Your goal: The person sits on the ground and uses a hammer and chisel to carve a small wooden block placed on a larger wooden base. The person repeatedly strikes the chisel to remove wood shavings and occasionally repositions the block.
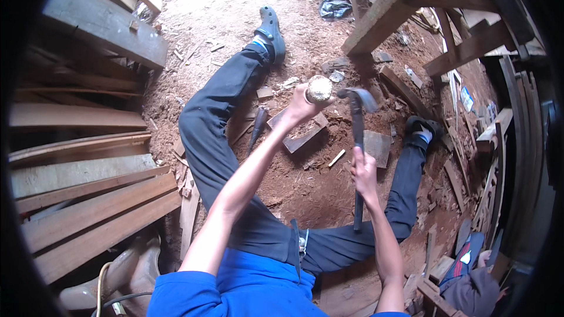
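My left hand [303, 107] grips an upright tool or peg whose pale, rough round top [319, 87] faces up at me; the rest of it is hidden beneath. My right hand [363, 173] is closed on the long dark handle of a hammer [359, 111], its metal head just to the right of that round top. Below and left of my left hand lie a cut wooden block [304, 136] and a dark tapered tool [257, 128] in the sawdust. A square board piece [376, 149] lies behind the hammer handle.
I sit on sawdust with my legs spread. Stacked planks [94, 211] line the left, with rubber boots [135, 264] at lower left. Wooden frames [382, 12] stand at upper right, plastic scraps [335, 6] lie at the back, and clothing [470, 287] lies at lower right.
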A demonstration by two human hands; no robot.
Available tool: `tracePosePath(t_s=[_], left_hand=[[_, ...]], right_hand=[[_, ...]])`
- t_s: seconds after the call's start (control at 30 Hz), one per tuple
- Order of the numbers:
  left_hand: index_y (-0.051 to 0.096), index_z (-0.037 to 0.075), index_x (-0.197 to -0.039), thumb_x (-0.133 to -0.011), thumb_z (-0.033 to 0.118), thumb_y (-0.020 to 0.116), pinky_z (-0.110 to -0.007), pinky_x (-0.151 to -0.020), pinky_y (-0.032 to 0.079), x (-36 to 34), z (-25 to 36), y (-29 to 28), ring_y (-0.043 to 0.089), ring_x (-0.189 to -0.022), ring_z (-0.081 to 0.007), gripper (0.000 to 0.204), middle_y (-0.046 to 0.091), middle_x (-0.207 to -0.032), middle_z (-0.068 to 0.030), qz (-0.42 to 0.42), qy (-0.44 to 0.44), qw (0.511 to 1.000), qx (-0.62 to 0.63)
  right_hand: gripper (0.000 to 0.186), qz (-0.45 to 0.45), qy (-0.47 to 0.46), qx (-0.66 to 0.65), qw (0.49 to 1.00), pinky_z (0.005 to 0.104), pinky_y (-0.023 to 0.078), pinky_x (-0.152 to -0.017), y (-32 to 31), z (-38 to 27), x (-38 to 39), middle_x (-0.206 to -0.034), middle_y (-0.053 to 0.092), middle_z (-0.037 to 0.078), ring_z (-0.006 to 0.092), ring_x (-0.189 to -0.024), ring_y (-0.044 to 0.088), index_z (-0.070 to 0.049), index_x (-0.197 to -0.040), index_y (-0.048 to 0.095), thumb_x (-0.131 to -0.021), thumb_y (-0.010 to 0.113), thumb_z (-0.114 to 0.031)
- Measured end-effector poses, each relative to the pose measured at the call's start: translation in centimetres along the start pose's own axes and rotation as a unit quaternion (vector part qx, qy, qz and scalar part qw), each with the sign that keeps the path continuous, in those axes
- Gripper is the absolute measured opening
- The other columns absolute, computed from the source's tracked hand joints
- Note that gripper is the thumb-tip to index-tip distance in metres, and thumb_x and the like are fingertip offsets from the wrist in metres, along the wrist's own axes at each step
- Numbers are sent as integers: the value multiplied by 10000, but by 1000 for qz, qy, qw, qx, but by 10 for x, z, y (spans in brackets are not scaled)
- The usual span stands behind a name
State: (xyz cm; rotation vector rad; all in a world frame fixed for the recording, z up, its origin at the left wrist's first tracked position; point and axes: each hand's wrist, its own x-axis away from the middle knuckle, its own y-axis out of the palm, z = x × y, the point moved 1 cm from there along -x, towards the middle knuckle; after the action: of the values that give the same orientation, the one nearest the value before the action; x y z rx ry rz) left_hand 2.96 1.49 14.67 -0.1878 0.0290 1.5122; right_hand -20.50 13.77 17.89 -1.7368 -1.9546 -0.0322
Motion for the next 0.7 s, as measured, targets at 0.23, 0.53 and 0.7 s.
tracePosePath(t_s=[0.23,0.53,0.7], left_hand=[[575,53,-647,-806,246,757,-334,-694,495,-14,22,-23,556,-577,-155,309,574,-599,-41,-27,105,965,-240],[596,48,-695,-854,206,706,-402,-621,437,30,-32,11,556,-578,-267,250,546,-603,-67,196,126,931,-281],[643,51,-901,-834,170,717,-387,-679,469,41,-59,33,626,-733,-261,155,656,-848,-77,256,185,861,-398]], right_hand=[[681,-13,41,218,975,451,402,-541,19,83,-48,-554,478,148,213,-566,520,38,-689,489,-951,449,-590],[685,1,37,204,978,460,416,-559,27,109,-49,-545,516,168,282,-571,580,28,-669,524,-943,462,-597],[627,-6,93,102,990,377,379,-448,26,113,-48,-516,504,60,185,-474,537,-36,-649,511,-940,492,-591]])
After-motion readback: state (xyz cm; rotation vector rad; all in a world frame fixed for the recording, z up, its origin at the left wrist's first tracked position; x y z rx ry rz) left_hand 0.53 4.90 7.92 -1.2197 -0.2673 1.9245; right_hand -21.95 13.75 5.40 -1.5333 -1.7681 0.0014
